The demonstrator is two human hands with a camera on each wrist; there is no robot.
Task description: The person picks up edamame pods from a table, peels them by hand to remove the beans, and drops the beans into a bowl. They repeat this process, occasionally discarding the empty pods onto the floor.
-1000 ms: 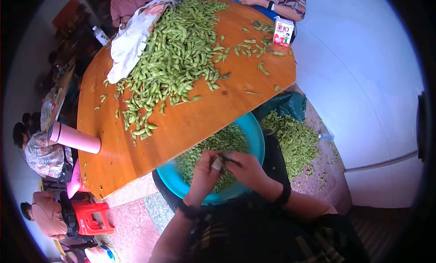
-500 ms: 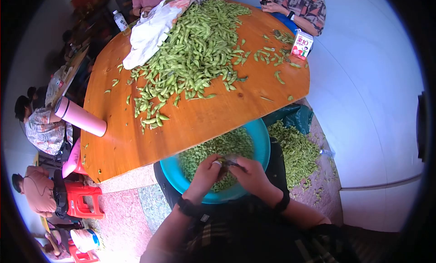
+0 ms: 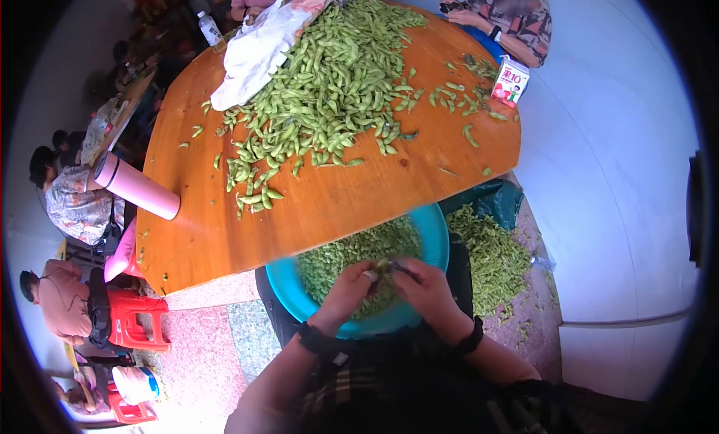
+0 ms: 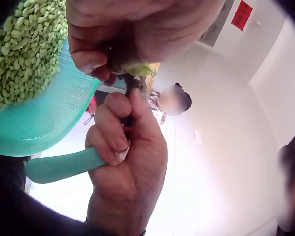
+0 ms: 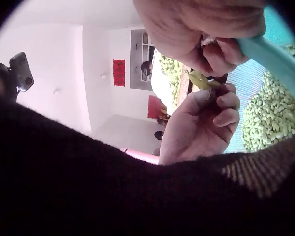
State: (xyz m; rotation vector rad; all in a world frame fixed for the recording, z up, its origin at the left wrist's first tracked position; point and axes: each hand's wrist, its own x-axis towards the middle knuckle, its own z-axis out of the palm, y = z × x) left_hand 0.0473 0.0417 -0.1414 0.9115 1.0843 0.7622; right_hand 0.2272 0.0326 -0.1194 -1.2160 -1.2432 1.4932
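Filling the scene, the wooden table (image 3: pixel 337 202) carries a big heap of green pods (image 3: pixel 322 89); tucked below its edge, the turquoise basin (image 3: pixel 437 243) is loaded with shelled beans (image 4: pixel 29 44). Over it, 2 hands meet: right hand (image 3: pixel 427 293) gripping a teal-handled tool (image 4: pixel 64 166), working end obscured, and left hand (image 3: pixel 344 293) pinching 1 pod (image 5: pixel 199 80) between them! Opening that pod looks like the step; next calls for steady pinching, careful tool control, beans over the basin.
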